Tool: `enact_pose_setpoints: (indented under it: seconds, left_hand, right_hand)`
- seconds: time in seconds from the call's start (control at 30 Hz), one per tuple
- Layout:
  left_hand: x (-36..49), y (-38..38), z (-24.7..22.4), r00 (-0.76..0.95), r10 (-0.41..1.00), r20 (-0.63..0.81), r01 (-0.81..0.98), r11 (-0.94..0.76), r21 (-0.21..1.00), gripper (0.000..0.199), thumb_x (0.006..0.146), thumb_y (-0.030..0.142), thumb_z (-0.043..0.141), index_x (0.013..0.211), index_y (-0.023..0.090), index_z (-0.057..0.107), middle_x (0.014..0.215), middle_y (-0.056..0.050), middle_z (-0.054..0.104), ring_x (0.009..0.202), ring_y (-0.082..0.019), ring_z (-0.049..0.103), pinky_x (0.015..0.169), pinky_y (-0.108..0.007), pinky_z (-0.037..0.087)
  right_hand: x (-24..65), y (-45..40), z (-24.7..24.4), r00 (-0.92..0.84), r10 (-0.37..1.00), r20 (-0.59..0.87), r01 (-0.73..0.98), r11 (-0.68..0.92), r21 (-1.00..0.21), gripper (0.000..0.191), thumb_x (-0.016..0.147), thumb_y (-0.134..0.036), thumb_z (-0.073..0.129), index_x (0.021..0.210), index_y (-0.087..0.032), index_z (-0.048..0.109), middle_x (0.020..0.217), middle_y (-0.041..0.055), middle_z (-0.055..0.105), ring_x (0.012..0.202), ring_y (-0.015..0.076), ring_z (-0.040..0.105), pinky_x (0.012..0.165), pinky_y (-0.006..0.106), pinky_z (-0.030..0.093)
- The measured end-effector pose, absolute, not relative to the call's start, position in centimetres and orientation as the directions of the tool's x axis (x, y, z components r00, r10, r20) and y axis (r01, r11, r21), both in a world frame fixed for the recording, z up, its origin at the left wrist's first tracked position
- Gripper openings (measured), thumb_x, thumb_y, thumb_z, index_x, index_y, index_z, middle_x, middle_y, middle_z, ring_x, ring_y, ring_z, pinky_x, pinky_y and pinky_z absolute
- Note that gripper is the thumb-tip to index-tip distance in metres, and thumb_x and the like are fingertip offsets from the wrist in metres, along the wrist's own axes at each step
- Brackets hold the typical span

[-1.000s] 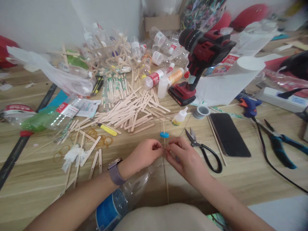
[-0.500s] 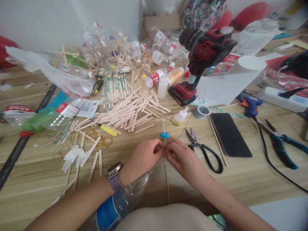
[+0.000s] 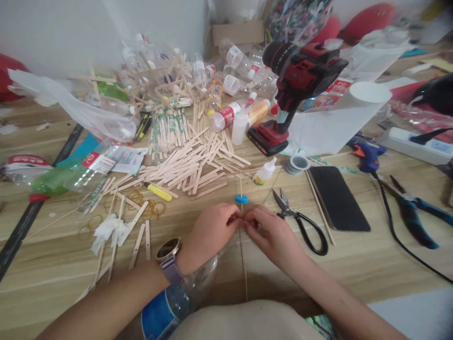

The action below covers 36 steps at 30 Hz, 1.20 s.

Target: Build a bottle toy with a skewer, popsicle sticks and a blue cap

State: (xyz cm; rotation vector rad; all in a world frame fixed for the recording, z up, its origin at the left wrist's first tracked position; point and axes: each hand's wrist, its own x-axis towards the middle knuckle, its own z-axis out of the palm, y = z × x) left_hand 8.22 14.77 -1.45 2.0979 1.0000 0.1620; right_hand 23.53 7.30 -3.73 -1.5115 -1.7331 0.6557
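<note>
My left hand (image 3: 215, 226) and my right hand (image 3: 264, 229) meet at a thin wooden skewer (image 3: 244, 264), both closed with fingertips pinched around it. The skewer runs from near my body away across the table. Just beyond my fingers, a blue bottle cap (image 3: 241, 199) is threaded on it. Whether some small piece lies between the fingertips is hidden. Under my left forearm lies a clear plastic bottle (image 3: 180, 300) with a blue label. Black-handled scissors (image 3: 300, 222) rest to the right of my right hand.
Loose craft sticks (image 3: 191, 163) pile up ahead, with a glue bottle (image 3: 264, 172), a tape roll (image 3: 297, 164) and a red drill (image 3: 283, 104) beyond. On the right lie a phone (image 3: 338, 198), a glue gun (image 3: 370, 153) and pliers (image 3: 414, 212). A yellow cutter (image 3: 159, 191) lies left.
Both hands stay pinched at the skewer with only slight finger movement. The near end of the skewer and the cap have shifted a little to the left.
</note>
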Motion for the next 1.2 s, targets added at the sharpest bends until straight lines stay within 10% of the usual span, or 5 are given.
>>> enact_pose_setpoints:
  seconds: [0.43,0.73,1.2]
  left_hand:
    - [8.7,14.7,-1.6,0.620,0.725,-0.301,0.674,-0.296,0.677,0.011,0.086,0.015,0.052,0.086,0.017,0.063,0.084,-0.005,0.071,0.075,-0.019,0.063,0.066,-0.029,0.042]
    - [8.6,14.5,-1.6,0.609,0.732,-0.305,0.684,-0.290,0.669,0.010,0.089,0.018,0.050,0.086,0.017,0.059,0.084,-0.006,0.069,0.076,-0.020,0.062,0.066,-0.030,0.040]
    - [7.3,14.9,-1.3,0.592,0.732,-0.337,0.642,-0.175,0.747,0.011,0.087,0.020,0.051,0.078,0.018,0.057,0.072,0.000,0.065,0.066,-0.016,0.058,0.059,-0.026,0.037]
  right_hand:
    - [23.3,6.6,-3.9,0.088,0.988,0.123,0.558,0.054,-0.828,0.007,0.084,-0.017,0.055,0.079,-0.021,0.057,0.068,0.0003,0.063,0.060,0.0151,0.059,0.051,0.024,0.045]
    - [23.1,7.5,-4.6,0.160,0.978,-0.132,0.190,-0.162,-0.968,0.019,0.084,-0.028,0.053,0.098,-0.018,0.060,0.071,0.0024,0.070,0.059,0.0157,0.064,0.052,0.026,0.050]
    - [23.7,6.7,-4.5,0.083,0.983,0.163,0.772,0.040,-0.634,0.016,0.093,-0.022,0.042,0.081,-0.022,0.052,0.059,0.0002,0.064,0.045,0.0170,0.059,0.045,0.026,0.041]
